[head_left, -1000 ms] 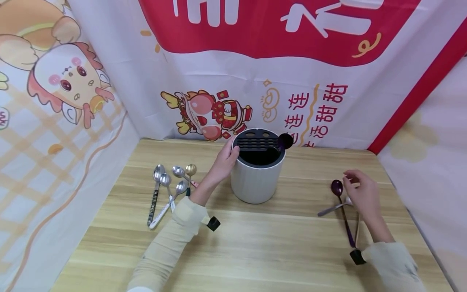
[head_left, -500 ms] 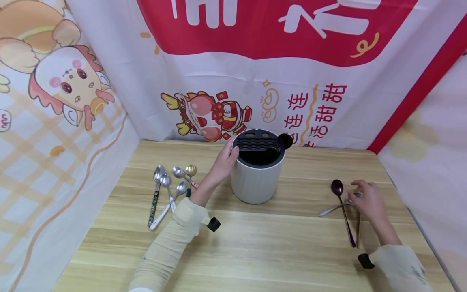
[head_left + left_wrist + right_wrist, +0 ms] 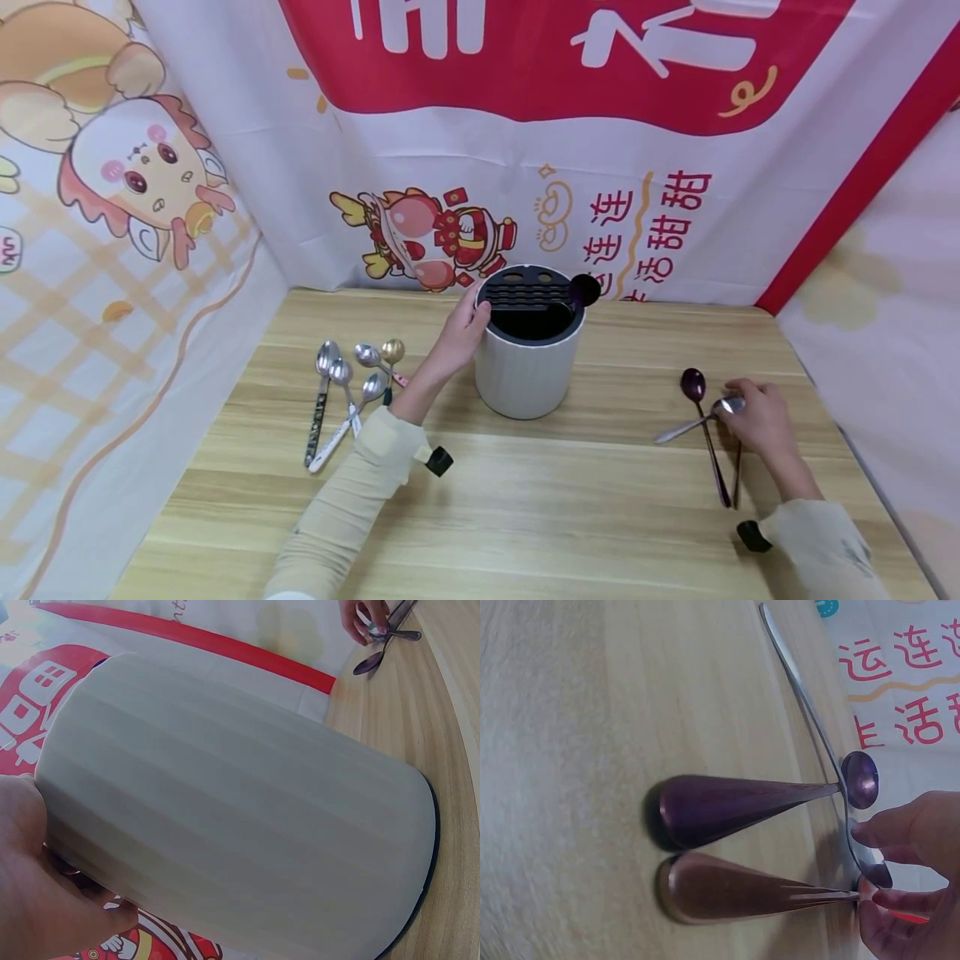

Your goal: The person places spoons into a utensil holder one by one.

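Observation:
My left hand (image 3: 459,335) grips the rim of a pale ribbed utensil holder (image 3: 525,379) with a black slotted top; the thumb lies at its front edge. A dark purple spoon (image 3: 586,290) stands in the holder, bowl up. On the right, my right hand (image 3: 761,421) has thumb and fingers at either side of the bowl of a silver spoon (image 3: 810,705). That spoon lies across the neck of a purple spoon (image 3: 742,806). Beside it is a copper-brown spoon (image 3: 735,892), its bowl hidden by the fingers. The left wrist view is mostly filled by the holder's wall (image 3: 225,802).
Several spoons lie left of the holder, among them one with a patterned black handle (image 3: 316,425) and one with a white handle (image 3: 327,447). A printed cloth (image 3: 457,142) hangs behind the wooden table (image 3: 570,517), with more cloth at both sides.
My right hand has come down and slightly right onto the silver spoon's bowl, with the fingers closing in around it. My left hand and the holder have stayed in place.

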A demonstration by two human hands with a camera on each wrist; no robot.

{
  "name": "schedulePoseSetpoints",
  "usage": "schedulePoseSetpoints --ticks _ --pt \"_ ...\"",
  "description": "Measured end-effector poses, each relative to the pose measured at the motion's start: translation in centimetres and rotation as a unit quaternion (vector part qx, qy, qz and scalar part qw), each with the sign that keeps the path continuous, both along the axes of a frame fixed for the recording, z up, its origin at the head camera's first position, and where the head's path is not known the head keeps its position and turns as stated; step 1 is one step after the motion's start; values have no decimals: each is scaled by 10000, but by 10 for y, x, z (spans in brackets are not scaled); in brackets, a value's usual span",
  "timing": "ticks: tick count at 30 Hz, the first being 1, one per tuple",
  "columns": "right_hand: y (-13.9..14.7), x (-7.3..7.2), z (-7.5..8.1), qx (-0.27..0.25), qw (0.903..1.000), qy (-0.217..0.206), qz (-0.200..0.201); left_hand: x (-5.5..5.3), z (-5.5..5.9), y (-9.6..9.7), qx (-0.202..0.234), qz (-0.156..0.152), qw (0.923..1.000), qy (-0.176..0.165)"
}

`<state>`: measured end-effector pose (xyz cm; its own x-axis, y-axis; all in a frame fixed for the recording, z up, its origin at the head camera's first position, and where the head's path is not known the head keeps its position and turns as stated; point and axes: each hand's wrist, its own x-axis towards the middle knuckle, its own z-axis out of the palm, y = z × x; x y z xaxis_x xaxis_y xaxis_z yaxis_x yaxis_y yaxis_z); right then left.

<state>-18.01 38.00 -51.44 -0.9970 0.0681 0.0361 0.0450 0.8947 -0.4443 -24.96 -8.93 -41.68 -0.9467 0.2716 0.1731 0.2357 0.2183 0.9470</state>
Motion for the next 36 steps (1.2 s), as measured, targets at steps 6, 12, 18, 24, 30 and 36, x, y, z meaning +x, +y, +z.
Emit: schedulePoseSetpoints --ticks 6,12,18,24,30,36 --pt "4 -3 -7 45 9998 127 110 -1 -1 0 -56 30 10000 -31" --pt "9 -7 -13 -34 9980 624 111 0 0 1 -64 11 10000 -60" --pt "10 -10 -13 -407 9940 1018 -1 0 0 0 -76 27 10000 17" --pt "8 -10 -6 -536 9931 987 -343 -1 0 0 -71 35 9999 103" --pt "6 -6 8 -898 9925 680 -472 -1 0 2 -37 28 9997 245" --pt "3 -2 26 -1416 9889 383 -252 0 0 1 -126 64 9998 161"
